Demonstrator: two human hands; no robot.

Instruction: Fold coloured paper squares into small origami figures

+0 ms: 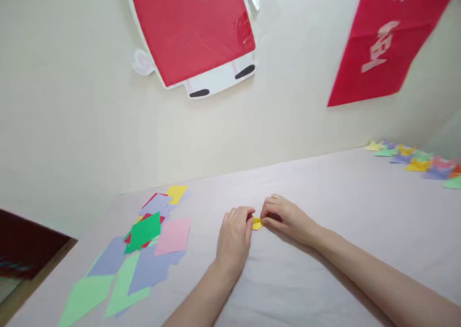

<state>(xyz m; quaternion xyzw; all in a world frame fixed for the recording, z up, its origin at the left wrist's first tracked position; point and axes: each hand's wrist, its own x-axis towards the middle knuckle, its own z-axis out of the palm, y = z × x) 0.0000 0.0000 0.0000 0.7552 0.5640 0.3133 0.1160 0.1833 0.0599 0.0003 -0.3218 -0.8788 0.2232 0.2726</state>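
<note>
A small folded piece of yellow paper lies low over the pale sheet, between my two hands. My left hand pinches its left side, thumb and fingers closed. From the right, my right hand grips the other side between thumb and fingertips. Only the middle of the yellow paper shows; its edges are hidden by my fingers, and the exact shape of the fold is too small to make out.
To the left, flat coloured paper squares lie spread and overlapping, among them a green square and a pink square. Several folded paper pieces stand in rows at the far right. A wall with red decorations rises behind the sheet.
</note>
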